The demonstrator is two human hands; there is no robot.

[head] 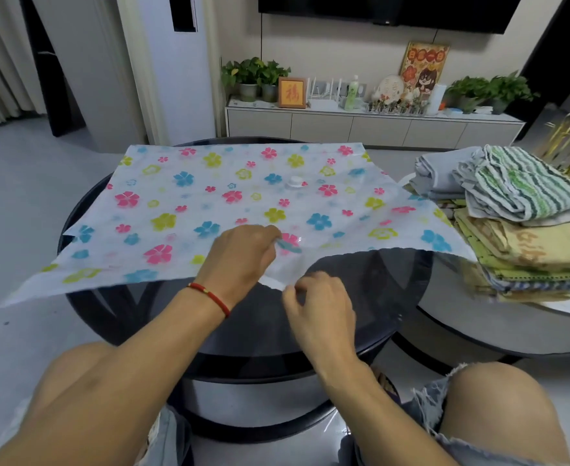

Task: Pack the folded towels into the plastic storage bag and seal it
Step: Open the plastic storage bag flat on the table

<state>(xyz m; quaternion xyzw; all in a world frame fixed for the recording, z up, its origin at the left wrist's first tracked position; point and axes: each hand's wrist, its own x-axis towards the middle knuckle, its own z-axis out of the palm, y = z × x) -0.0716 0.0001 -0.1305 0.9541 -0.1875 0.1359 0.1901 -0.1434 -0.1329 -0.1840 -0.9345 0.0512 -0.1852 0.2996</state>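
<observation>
I see the plastic storage bag (229, 203), printed with flowers, spread flat across the round dark glass table (361, 297), its near edge hanging just past my side of the tabletop and its white valve cap (294, 181) sitting toward the far middle. My left hand (243, 257) rests on the near edge with fingers curled and pinched on a small blue piece, probably the slider clip, though blur keeps me from being sure. My right hand (320, 307) pinches the white lip of the bag's mouth just beside it, fingers closed on that strip. I judge the film thin, light, limp and slick, so it will slide on the glass and cling to itself; the stiffer zip edge is the place to hold. The folded towels (519, 223) wait stacked on the lower table to my right, soft, bulky and best lifted from beneath.
</observation>
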